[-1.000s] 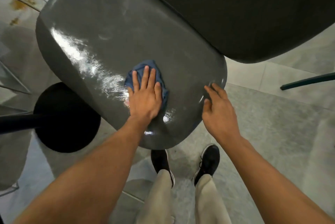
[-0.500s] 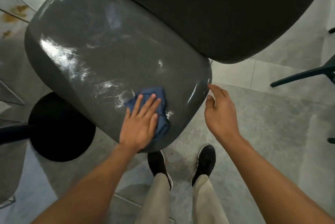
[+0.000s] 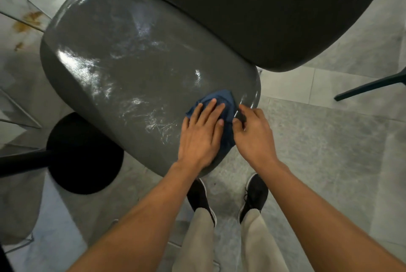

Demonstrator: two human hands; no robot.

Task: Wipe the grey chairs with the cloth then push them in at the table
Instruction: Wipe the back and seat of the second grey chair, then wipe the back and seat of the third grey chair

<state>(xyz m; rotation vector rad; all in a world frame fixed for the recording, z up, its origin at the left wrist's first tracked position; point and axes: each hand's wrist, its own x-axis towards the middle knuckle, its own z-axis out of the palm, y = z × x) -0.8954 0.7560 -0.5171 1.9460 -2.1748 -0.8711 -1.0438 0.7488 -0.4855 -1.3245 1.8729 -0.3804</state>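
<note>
- Looking down from the head camera, the view centres on a grey chair seat (image 3: 136, 69), glossy and streaked with wet wipe marks across its middle and near edge.
- Its darker backrest (image 3: 252, 7) overhangs the far right part of the seat.
- A blue cloth (image 3: 222, 100) lies bunched on the seat at the near right corner, close to the rim.
- The left hand (image 3: 201, 137) lies flat on the cloth with its fingers straight and slightly spread, pressing it against the seat; only the far and right parts of the cloth show past the fingers.
- The right hand (image 3: 252, 133) sits just beside the left at the same corner, its fingers curled at the seat rim and touching the cloth's right edge; whether it pinches the cloth or only the rim cannot be told.
- Below the seat's near edge stand two black shoes (image 3: 254, 194) under beige trouser legs (image 3: 197, 243), on a grey tiled floor (image 3: 329, 150).
- Left of the seat, a round black base (image 3: 85, 155) rests on the floor, with a dark bar reaching from it toward the left edge.
- Right of the seat, past the backrest, a dark chair leg (image 3: 371, 84) slants over the tiles.
</note>
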